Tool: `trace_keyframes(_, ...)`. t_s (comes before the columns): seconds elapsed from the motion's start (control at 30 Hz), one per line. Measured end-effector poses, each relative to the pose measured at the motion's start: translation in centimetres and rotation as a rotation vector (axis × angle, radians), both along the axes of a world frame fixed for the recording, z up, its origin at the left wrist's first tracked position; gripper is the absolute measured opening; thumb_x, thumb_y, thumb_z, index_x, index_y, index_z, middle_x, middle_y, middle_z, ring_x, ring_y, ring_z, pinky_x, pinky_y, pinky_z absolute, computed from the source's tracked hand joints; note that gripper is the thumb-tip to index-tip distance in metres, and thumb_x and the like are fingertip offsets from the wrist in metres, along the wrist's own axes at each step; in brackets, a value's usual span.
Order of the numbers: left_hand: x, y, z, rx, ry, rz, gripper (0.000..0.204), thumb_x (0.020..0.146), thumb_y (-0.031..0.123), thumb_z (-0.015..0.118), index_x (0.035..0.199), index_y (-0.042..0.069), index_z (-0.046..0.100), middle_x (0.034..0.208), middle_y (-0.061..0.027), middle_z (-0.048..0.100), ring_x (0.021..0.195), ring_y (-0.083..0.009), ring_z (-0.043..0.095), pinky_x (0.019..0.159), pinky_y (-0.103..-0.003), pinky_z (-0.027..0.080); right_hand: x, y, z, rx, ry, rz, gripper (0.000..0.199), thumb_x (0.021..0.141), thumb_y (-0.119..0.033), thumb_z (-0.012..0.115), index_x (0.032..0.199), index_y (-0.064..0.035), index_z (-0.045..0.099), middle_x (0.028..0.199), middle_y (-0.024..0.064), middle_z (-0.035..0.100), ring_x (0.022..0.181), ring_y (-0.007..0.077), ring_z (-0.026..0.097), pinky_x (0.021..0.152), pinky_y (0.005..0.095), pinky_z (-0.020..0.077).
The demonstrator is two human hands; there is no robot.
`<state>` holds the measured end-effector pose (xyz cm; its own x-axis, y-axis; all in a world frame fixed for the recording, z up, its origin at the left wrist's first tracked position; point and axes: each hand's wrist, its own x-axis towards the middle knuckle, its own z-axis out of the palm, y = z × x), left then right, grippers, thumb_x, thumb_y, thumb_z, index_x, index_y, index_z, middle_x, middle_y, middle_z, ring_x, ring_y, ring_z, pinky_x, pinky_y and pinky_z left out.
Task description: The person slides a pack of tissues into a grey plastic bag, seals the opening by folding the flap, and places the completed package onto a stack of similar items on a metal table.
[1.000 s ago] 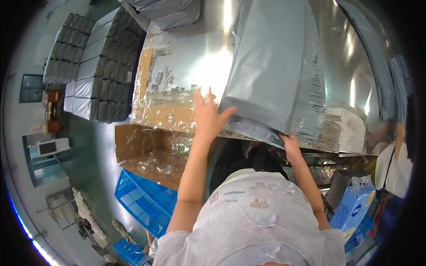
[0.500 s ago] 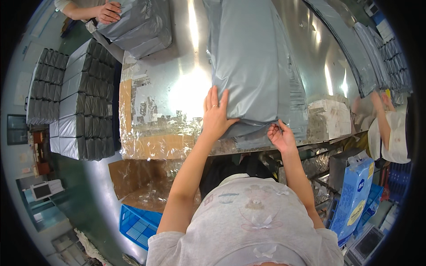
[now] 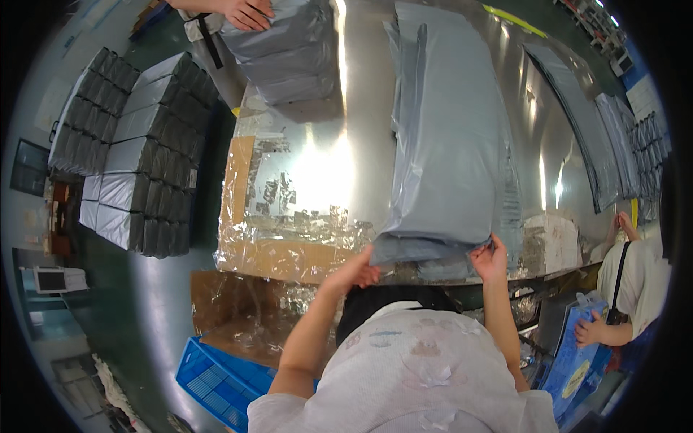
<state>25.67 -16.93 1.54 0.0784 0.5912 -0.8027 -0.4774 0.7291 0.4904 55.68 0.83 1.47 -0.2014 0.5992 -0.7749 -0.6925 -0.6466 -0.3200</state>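
Note:
A tall stack of grey plastic mailer bags (image 3: pixel 447 137) lies on the shiny metal table (image 3: pixel 325 144), its near end at the table's front edge. My left hand (image 3: pixel 355 271) grips the lower left corner of the stack, fingers curled under it. On the right corner, my right hand (image 3: pixel 489 257) pinches the bags' edge between thumb and fingers. Both forearms reach up from my white shirt at the bottom of the view.
Another person's hand (image 3: pixel 245 11) rests on a second pile of grey bags (image 3: pixel 289 47) at the far left. Stacked grey packages (image 3: pixel 137 144) stand left of the table. A blue crate (image 3: pixel 224 379) sits below. A person in white (image 3: pixel 635 289) stands at the right.
My left hand slid from the top of the stack down to its near left corner. My right hand stayed at the right corner. The view shifted so the table's far end shows.

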Motion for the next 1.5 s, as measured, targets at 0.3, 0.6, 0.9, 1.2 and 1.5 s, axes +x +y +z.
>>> trace_keyframes(0.3, 1.6, 5.9, -1.4, 0.355, -0.247, 0.384, 0.028, 0.084, 0.023, 0.055, 0.062, 0.01, 0.044, 0.049, -0.001, 0.042, 0.041, -0.0091, 0.036, 0.038, -0.024, 0.024, 1.3, 1.3, -0.6, -0.026, -0.027, 0.068, 0.009, 0.081, -0.022, 0.051, 0.074, -0.0164, 0.052, 0.06, -0.0044, 0.054, 0.048, 0.009, 0.047, 0.043, 0.024, 0.038)
trace_keyframes(0.6, 1.1, 11.6, -1.2, 0.335, -0.237, 0.308, 0.03, 0.086, 0.027, 0.054, 0.063, 0.013, 0.042, 0.049, 0.0017, 0.039, 0.042, -0.0086, 0.034, 0.04, -0.023, 0.025, 0.5, 3.0, 1.8, 0.058, -0.184, 0.271, 0.035, 0.076, -0.051, 0.051, 0.075, -0.0166, 0.048, 0.066, 0.0006, 0.052, 0.057, 0.0128, 0.047, 0.047, 0.0269, 0.0348)
trace_keyframes(0.9, 0.9, 14.0, 2.8, 0.277, 0.417, 0.068, 0.038, 0.084, 0.038, 0.054, 0.069, 0.004, 0.06, 0.051, 0.0054, 0.043, 0.046, -0.0047, 0.035, 0.042, -0.023, 0.028, -1.8, 4.4, 1.7, 0.874, -1.134, 0.446, 0.043, 0.078, -0.034, 0.062, 0.056, -0.006, 0.037, 0.05, -0.0004, 0.036, 0.048, 0.0119, 0.033, 0.043, 0.0287, 0.0276)
trace_keyframes(1.2, 1.3, 16.6, -2.6, 0.449, 0.696, 0.168, 0.045, 0.087, 0.044, 0.045, 0.082, 0.001, 0.055, 0.074, -0.0024, 0.052, 0.069, -0.0115, 0.045, 0.064, -0.026, 0.038, -1.8, 7.3, -0.2, 0.891, -0.873, 0.461, 0.038, 0.081, -0.029, 0.059, 0.062, -0.0044, 0.038, 0.059, -0.0013, 0.039, 0.058, 0.0099, 0.033, 0.052, 0.0269, 0.0301)
trace_keyframes(1.5, 2.2, 18.8, -2.7, 0.43, 0.14, 0.256, 0.062, 0.09, 0.049, 0.032, 0.131, 0.002, 0.03, 0.128, -0.01, 0.037, 0.117, -0.0182, 0.035, 0.099, -0.028, 0.026, -1.9, 9.1, -5.4, 0.584, -0.369, 0.29, 0.061, 0.084, -0.05, 0.046, 0.12, -0.0011, 0.036, 0.115, 0.0101, 0.044, 0.102, 0.0181, 0.043, 0.089, 0.0289, 0.0338)
